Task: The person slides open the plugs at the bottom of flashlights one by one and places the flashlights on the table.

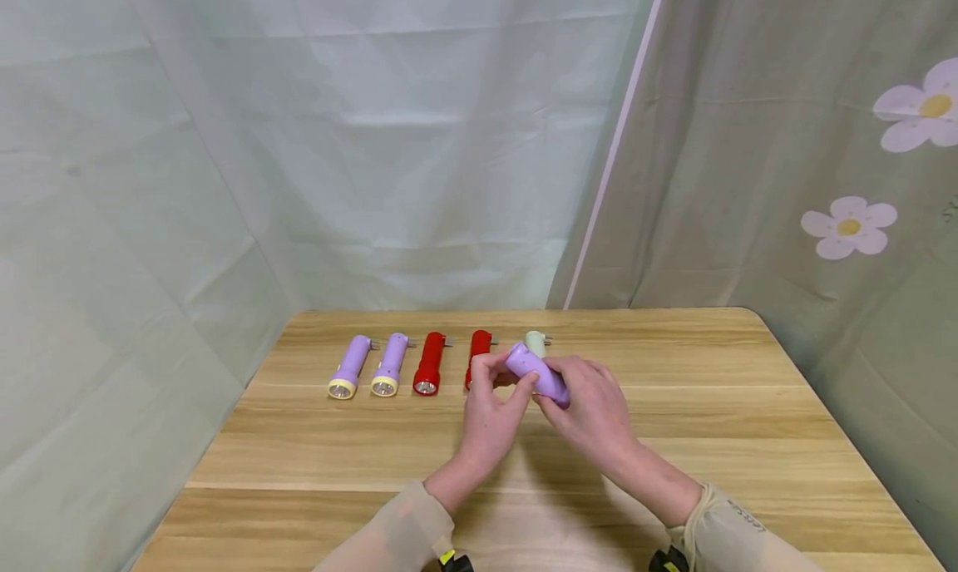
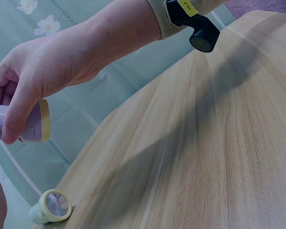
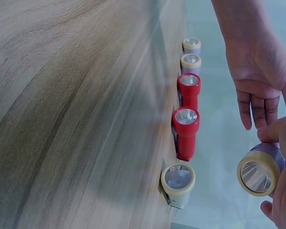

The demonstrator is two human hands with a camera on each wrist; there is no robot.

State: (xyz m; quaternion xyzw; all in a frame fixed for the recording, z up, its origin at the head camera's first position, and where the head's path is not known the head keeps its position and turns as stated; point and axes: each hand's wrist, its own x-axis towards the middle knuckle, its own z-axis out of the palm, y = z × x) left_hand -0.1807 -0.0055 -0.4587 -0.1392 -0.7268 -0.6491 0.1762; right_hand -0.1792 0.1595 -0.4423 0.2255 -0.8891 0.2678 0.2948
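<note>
Between both hands, above the table, is a purple flashlight [image 1: 540,374], its tail tilted up and to the left. My right hand [image 1: 595,401] grips it near the head; in the right wrist view its cream-ringed lens [image 3: 256,177] faces the camera. At the tail end, my left hand [image 1: 490,410] pinches the body between thumb and forefinger, the other fingers [image 3: 258,107] hanging fairly straight. No prongs can be made out on this flashlight. Behind the hands a pale green flashlight [image 1: 535,343] lies partly hidden, as does a red flashlight [image 1: 481,343].
Another red flashlight [image 1: 430,364] and two purple flashlights [image 1: 392,356] lie further left in the same row, lenses toward me. Metal prongs stick out at their tails. A wooden table [image 1: 718,439] holds everything; hanging cloth [image 1: 449,140] encloses its back and sides.
</note>
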